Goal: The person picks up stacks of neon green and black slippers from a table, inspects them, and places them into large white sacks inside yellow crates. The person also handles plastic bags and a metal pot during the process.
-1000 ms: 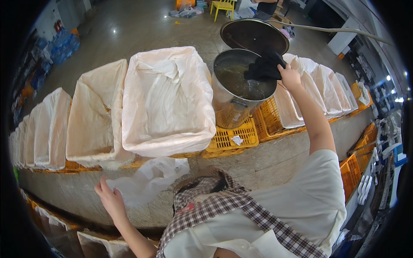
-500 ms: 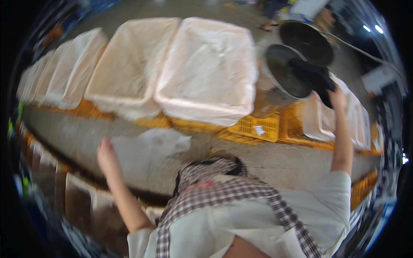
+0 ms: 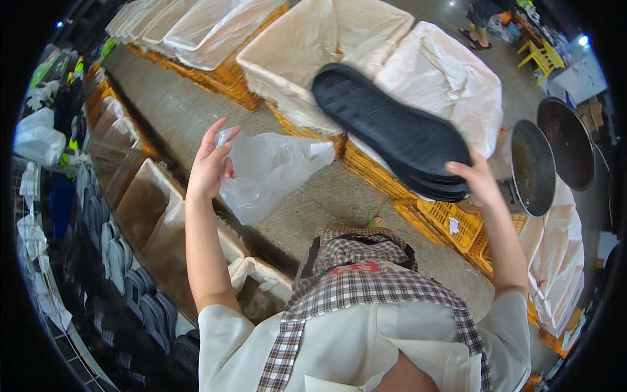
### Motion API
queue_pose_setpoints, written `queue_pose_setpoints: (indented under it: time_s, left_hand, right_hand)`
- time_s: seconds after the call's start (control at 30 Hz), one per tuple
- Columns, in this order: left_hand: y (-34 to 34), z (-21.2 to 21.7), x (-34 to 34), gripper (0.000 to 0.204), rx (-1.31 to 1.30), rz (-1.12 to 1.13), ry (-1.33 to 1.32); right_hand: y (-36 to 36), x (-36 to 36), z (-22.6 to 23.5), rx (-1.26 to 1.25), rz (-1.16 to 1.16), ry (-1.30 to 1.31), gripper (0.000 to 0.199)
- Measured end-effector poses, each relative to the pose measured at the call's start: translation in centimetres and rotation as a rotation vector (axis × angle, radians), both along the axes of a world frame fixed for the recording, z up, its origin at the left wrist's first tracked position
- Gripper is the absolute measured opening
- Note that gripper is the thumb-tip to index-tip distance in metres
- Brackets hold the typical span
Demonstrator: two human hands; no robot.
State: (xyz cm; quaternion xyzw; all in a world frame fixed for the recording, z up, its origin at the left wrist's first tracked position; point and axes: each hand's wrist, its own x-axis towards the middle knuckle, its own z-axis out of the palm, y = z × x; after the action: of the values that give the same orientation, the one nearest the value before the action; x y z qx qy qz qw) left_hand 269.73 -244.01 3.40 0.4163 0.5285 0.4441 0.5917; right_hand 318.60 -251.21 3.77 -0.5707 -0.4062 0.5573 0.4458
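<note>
My right hand (image 3: pixel 479 181) grips a small stack of black shoe soles (image 3: pixel 392 127) by one end, thumb on top. The soles are raised in front of the lined crates, and their long shape points up and to the left. My left hand (image 3: pixel 212 163) is held up with its fingers partly curled, and a clear plastic bag (image 3: pixel 271 171) hangs from it. The bag spreads out to the right of the fingers, over the floor. Just how the fingers pinch it is partly hidden.
White-lined yellow crates (image 3: pixel 326 42) stand in a row ahead. Two metal drums or pots (image 3: pixel 532 166) are at the right. Along the left, grey and black soles (image 3: pixel 153 304) lie beside lined bins (image 3: pixel 147 202). A yellow stool (image 3: pixel 541 59) and another person's legs (image 3: pixel 482 32) are far right.
My view has turned to the right. The black soles have moved from beside the metal pot to in front of the lined crates. My left hand has come up with the bag.
</note>
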Motion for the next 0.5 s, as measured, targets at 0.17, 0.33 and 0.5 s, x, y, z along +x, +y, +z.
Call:
queue_pose_setpoints:
  time_s: [0.17, 0.33, 0.5]
  left_hand:
    - [-0.8, 3.4, -3.6, 0.054, 0.085, -0.090, 0.105]
    - [-2.6, 2.4, -5.3, 0.053, 0.222, -0.195, 0.331]
    - [-5.9, 1.6, -4.5, 0.059, 0.268, -0.459, 0.434]
  right_hand:
    - [7.1, -14.4, -5.6, -0.230, 0.418, 0.066, 0.038]
    - [10.1, -27.6, -11.7, -0.260, 0.696, -0.026, 0.032]
    - [10.7, -40.5, -15.6, -0.552, 0.749, 0.283, 0.031]
